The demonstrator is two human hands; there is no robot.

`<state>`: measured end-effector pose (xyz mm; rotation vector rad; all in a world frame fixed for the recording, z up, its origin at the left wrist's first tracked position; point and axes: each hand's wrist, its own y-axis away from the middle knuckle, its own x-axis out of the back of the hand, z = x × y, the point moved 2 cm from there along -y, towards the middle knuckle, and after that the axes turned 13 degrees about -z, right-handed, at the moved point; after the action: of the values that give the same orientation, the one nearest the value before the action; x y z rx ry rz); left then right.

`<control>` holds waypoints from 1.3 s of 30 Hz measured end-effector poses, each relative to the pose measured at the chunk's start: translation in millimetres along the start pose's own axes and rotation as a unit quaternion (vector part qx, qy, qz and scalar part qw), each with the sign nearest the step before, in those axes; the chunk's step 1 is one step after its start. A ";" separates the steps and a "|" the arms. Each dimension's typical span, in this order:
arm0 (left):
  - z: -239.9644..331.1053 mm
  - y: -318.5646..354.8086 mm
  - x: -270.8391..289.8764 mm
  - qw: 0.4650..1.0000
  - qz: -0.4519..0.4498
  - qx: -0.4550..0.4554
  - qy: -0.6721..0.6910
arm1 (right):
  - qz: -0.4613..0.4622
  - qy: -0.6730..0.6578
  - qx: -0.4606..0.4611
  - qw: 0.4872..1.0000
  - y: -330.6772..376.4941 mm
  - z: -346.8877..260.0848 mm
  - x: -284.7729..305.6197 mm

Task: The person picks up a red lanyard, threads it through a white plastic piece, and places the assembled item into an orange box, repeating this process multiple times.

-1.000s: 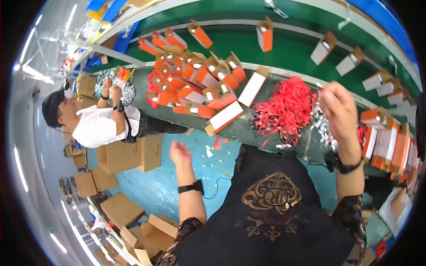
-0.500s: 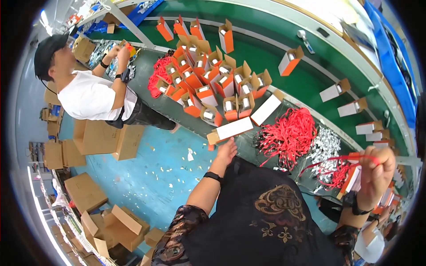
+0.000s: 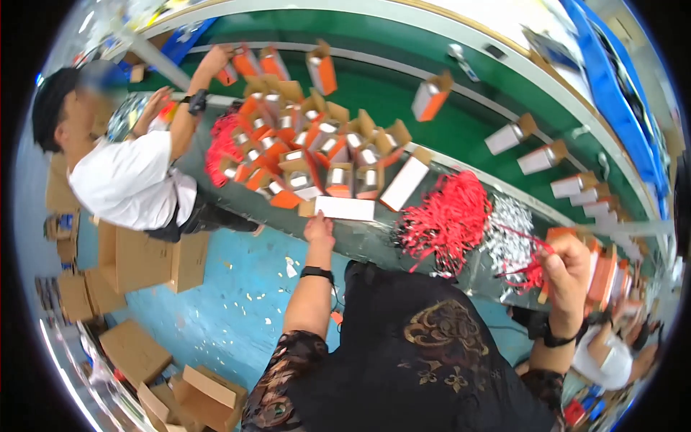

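At the far left, a co-worker (image 3: 126, 176) in a white shirt leans over the green conveyor table (image 3: 403, 101), both arms raised toward the orange boxes at its upper left. Brown cardboard cartons (image 3: 144, 259) stand on the blue floor below this person.

Right of the co-worker, a cluster of open orange-and-white boxes (image 3: 309, 155) occupies the table, flaps up, packed closely together. A flat white box (image 3: 344, 208) lies at the near edge of the cluster.

The left hand (image 3: 318, 229) reaches up to the table edge. Its fingertips touch the lower edge of the flat white box; the fingers lie together and extended. Whether they pinch the box cannot be determined. A dark wristband sits on this wrist.

Further right, a heap of red tie strips (image 3: 450, 219) lies on the table, and a heap of silver strips (image 3: 511, 234) lies just beside it.

The right hand (image 3: 568, 270) is positioned near the table's right end. Its fingers are curled closed, pinching a small bunch of red strips (image 3: 529, 270) that fans out leftward toward the silver heap. A row of orange boxes (image 3: 604, 277) stands directly behind this hand.
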<state>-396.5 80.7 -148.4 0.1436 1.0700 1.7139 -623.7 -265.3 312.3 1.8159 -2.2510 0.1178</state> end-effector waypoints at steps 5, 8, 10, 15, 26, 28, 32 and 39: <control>21.8 81.7 -27.5 0.963 -0.008 -0.210 -0.170 | -0.073 -0.032 0.008 0.997 -10.7 -20.5 4.0; 41.9 161.4 -95.9 0.903 -0.165 -0.305 -0.253 | -0.111 -0.020 -0.011 0.994 -17.7 -26.7 5.1; 54.5 232.1 -159.0 0.808 -0.415 -0.315 -0.275 | -0.163 -0.009 -0.016 0.986 -19.8 -27.1 8.1; 38.8 337.0 -273.0 0.517 -0.717 -0.261 -0.388 | -0.200 -0.008 0.017 0.980 -7.7 -18.6 14.6; -2.0 396.8 -275.7 0.692 -0.627 0.019 -0.358 | 0.014 -0.179 0.144 0.973 23.3 112.0 15.9; -4.2 403.6 -273.1 0.689 -0.612 0.032 -0.386 | 0.047 -0.217 0.135 0.966 22.9 132.5 16.0; -9.1 425.4 -278.3 0.732 -0.625 0.011 -0.273 | -0.083 -0.298 0.247 0.918 20.7 164.6 -16.0; 17.7 392.6 -291.3 0.822 -0.539 -0.093 -0.161 | -0.081 -0.211 0.107 0.968 51.1 171.6 -11.9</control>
<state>-538.0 -160.9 252.7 -0.2591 0.5150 0.6962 -694.9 -279.7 148.3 2.3171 -2.4251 -0.0656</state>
